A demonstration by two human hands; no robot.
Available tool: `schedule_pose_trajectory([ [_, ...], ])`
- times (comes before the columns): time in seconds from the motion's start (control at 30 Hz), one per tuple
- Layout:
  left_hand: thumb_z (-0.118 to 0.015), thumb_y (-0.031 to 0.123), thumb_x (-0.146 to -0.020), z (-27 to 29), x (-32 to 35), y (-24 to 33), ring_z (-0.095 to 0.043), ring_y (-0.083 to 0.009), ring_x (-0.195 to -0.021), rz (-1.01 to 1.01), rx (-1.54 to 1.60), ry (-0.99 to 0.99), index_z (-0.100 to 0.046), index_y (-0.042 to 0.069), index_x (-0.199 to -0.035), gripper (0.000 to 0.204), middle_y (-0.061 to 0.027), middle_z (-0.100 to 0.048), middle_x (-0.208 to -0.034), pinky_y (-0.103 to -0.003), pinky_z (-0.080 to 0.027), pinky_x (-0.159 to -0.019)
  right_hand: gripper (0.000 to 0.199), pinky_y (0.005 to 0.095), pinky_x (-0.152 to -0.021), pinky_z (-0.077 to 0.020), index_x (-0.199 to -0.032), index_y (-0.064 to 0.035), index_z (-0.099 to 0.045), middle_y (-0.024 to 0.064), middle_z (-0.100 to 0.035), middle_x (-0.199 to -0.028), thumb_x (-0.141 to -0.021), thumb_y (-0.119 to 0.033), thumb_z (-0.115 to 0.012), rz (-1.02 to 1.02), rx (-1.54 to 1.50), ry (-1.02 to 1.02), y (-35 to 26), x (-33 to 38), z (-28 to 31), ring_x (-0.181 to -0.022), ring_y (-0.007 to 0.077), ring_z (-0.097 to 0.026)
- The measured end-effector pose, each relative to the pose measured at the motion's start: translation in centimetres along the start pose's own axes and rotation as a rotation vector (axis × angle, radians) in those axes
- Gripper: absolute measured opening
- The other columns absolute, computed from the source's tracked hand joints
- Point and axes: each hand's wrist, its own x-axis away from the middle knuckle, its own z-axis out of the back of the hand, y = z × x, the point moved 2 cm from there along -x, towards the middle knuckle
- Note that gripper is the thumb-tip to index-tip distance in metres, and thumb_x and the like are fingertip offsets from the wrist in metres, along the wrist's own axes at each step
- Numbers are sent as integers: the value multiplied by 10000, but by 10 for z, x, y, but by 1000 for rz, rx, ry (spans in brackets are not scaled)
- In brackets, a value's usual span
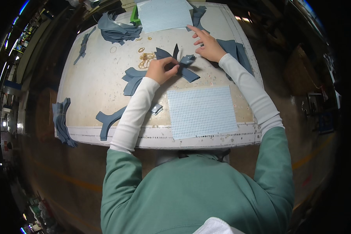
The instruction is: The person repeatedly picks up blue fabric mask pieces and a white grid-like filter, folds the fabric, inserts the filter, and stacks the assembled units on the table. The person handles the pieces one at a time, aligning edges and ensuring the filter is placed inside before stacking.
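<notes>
My left hand [162, 70] is closed, thumb and forefinger pinching a small bunch of blue-grey fabric pieces [188, 74] that fan out over the table's middle. To the right and a little farther off, my right hand [210, 47] is raised with its fingers apart and nothing visible in them. Loose tan rubber bands [146, 61] lie just beyond my left hand. Under that wrist rest more curved fabric pieces [133, 80]. A sheet of small printed labels [202, 112] lies flat nearer to me, between my forearms.
A second printed sheet [164, 16] lies at the far edge, by a green bin [135, 15]. Fabric piles [117, 29] stand far left, and a larger fabric stack [238, 54] sits at right. A tied bundle [62, 121] hangs over the left edge, near a Y-shaped piece [110, 121].
</notes>
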Motion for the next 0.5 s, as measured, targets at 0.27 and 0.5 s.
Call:
schedule_pose_trajectory([
  [0.27,-623,170,-796,0,-2,1,-608,-239,-555,63,28,132,-573,105,-1054,270,-115,-596,-606,-331,-471,-566,1029,323,-956,-469,-1471,-347,-137,145,-293,-1414,-690,185,-544,152,29,-268,-14,-3,-17,-1181,299,-491],
  [0.5,-605,115,-792,2,-1,9,-610,-243,-554,21,-42,99,-568,144,-1171,382,-117,-614,-645,-303,-481,-572,1079,323,-992,-452,-1458,-392,-133,138,-257,-1460,-673,222,-545,191,269,-363,-13,-18,-30,-1278,320,-411],
])
